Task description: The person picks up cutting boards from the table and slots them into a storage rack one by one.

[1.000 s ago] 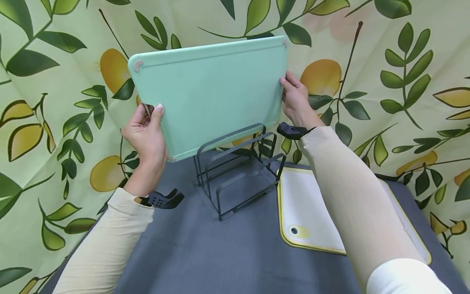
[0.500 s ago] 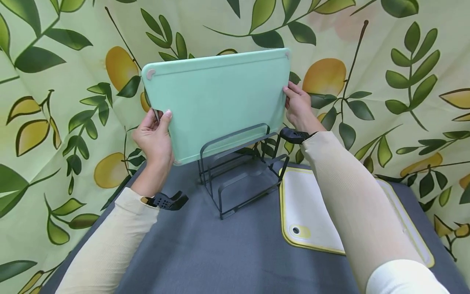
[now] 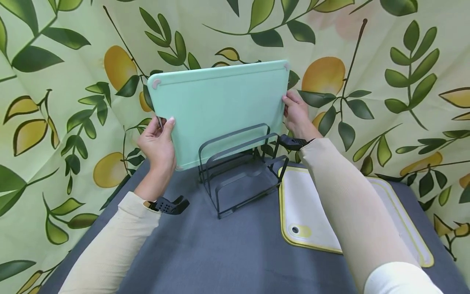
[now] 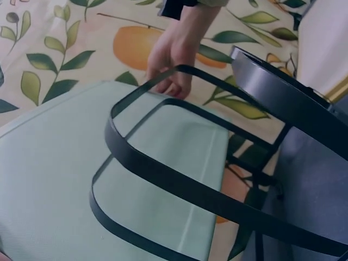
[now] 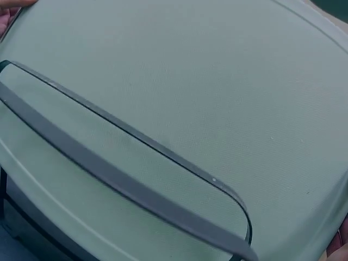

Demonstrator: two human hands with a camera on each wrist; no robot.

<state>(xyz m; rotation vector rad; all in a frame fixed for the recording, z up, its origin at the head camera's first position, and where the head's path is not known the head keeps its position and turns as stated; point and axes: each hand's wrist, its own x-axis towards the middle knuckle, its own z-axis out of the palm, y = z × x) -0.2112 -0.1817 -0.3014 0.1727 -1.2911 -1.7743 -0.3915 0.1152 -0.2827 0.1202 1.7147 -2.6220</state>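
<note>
Left grip (image 3: 158,143) and right grip (image 3: 298,115) pinch opposite edges of the mint board (image 3: 220,104).

Green board (image 4: 54,163): filling the left and lower left of the frame, slanting.
Rack (image 4: 185,185): crossing in front of the board from the centre to the lower right, its dark bars curving in loops.
Right hand (image 4: 174,60): holding the board's far edge at upper centre, its fingers curling.
Wristband (image 4: 173,8): showing dark at the top.
Cloth (image 4: 138,49): spreading leaves and orange fruit behind.
White board (image 4: 326,43): showing a yellow edge at upper right.
Table (image 4: 315,185): lying blue-grey at lower right.
</note>
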